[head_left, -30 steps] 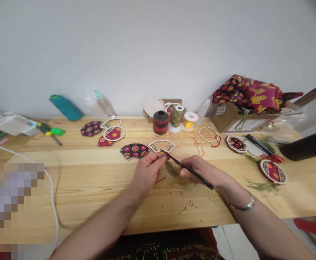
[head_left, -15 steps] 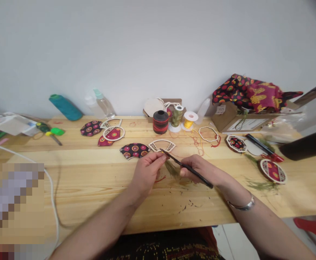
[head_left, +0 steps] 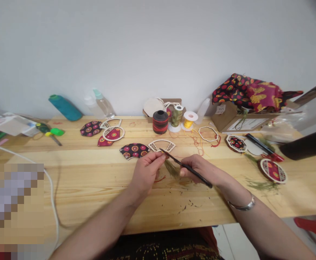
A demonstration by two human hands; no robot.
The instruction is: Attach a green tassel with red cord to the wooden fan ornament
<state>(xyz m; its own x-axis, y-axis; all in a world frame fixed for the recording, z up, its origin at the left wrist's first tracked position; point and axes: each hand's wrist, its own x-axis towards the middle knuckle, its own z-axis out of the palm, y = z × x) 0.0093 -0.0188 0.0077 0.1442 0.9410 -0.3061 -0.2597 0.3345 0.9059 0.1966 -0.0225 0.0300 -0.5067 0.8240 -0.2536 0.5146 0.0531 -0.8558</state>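
My left hand (head_left: 148, 168) is closed in a pinch at the top of a green thread tassel (head_left: 171, 168), whose strands hang down to the right. My right hand (head_left: 197, 168) grips black scissors (head_left: 186, 166). Their blades point up and left and cross at my left fingertips; whether they touch the threads I cannot tell. Just beyond lie a wooden fan-shaped frame (head_left: 162, 145) and a fan-shaped piece (head_left: 134, 150) in black patterned fabric. A short red cord (head_left: 160, 179) shows beside my left hand.
Thread spools stand at the back: red-black (head_left: 160, 122), olive (head_left: 177, 117) and yellow (head_left: 189, 120). A cardboard box (head_left: 228, 119) with fabric (head_left: 255, 92) sits back right. Finished-looking round ornament (head_left: 273, 171) lies right. Left are a screwdriver (head_left: 48, 131) and white cable (head_left: 51, 184). Dark scraps (head_left: 187, 206) lie in front.
Almost nothing differs. Both hands and the scissors keep their place; the green strands have shifted very slightly.
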